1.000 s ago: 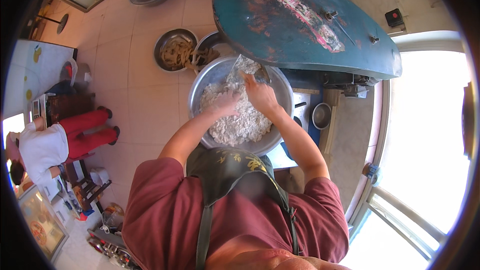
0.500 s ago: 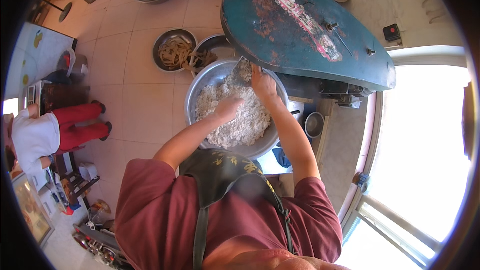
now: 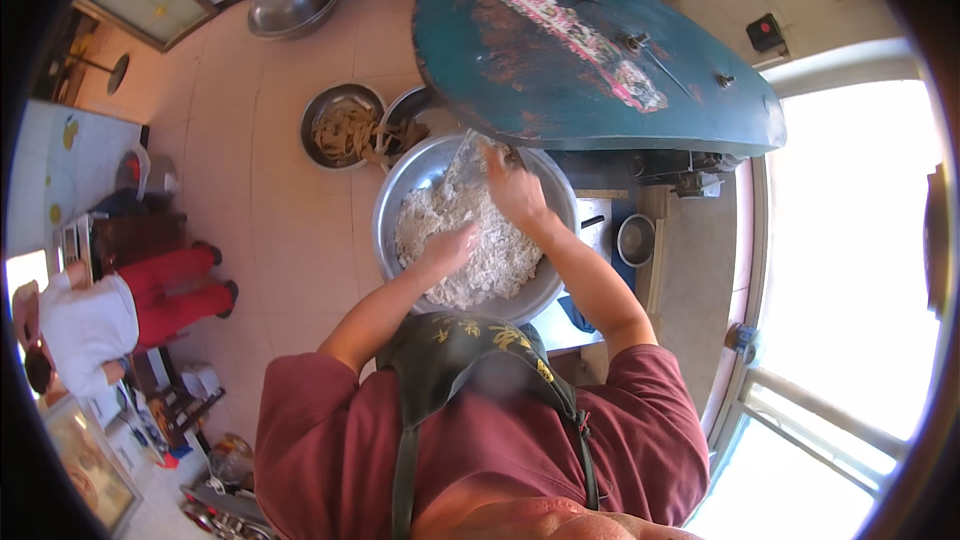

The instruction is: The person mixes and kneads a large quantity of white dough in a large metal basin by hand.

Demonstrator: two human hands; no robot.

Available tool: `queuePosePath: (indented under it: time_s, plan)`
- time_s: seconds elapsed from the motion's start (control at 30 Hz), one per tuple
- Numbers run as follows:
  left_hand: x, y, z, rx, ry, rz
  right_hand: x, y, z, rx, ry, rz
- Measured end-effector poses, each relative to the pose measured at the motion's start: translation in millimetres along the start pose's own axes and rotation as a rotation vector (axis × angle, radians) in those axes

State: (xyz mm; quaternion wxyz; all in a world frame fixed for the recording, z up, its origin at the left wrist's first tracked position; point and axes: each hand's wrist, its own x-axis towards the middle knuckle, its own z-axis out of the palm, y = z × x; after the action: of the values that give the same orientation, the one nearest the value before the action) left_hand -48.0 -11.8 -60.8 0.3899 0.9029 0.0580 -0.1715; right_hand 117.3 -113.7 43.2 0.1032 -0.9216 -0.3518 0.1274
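A wide metal basin in front of me holds a heap of crumbly, floury dough. Over its near-left part is my left hand, fingertips at the dough; how far they are closed is hidden. My right hand is at the far side of the basin, closed around a flat, greyish, see-through-looking scraper. The scraper tilts down into the flour, and its lower edge is hard to make out.
A large green machine cover overhangs the basin's far edge. Beyond stand a bowl of brownish strips and another metal bowl. A small metal bowl is at right. Another person bends over things at far left.
My view has shifted, so the room appears displaced. My right hand and the scraper have come slightly nearer to me within the basin; my left hand stays by the dough.
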Motion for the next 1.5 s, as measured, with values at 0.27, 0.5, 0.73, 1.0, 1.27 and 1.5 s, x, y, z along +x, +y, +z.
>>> queuePosePath:
  time_s: [0.27, 0.5, 0.73, 1.0, 1.27, 1.5]
  plan:
    - [4, 14, 16, 0.005, 0.058, 0.116, 30, 24, 23, 0.001, -0.043, 0.084]
    - [2, 43, -10, 0.006, 0.156, 0.149, 10, 15, 15, 0.032, -0.121, 0.014]
    - [45, 98, -88, 0.129, 0.266, 0.059, -6, 31, -6, 0.207, 0.052, 0.102]
    - [76, 83, -89, 0.24, 0.486, 0.304, -48, 27, -32, 0.345, 0.076, 0.111]
    - [-4, -35, -35, 0.062, 0.317, 0.253, 2, 32, -1, 0.174, 0.015, 0.122]
    - [38, -52, -27, 0.072, -0.055, -0.079, -6, 11, 1, 0.142, -0.115, 0.073]
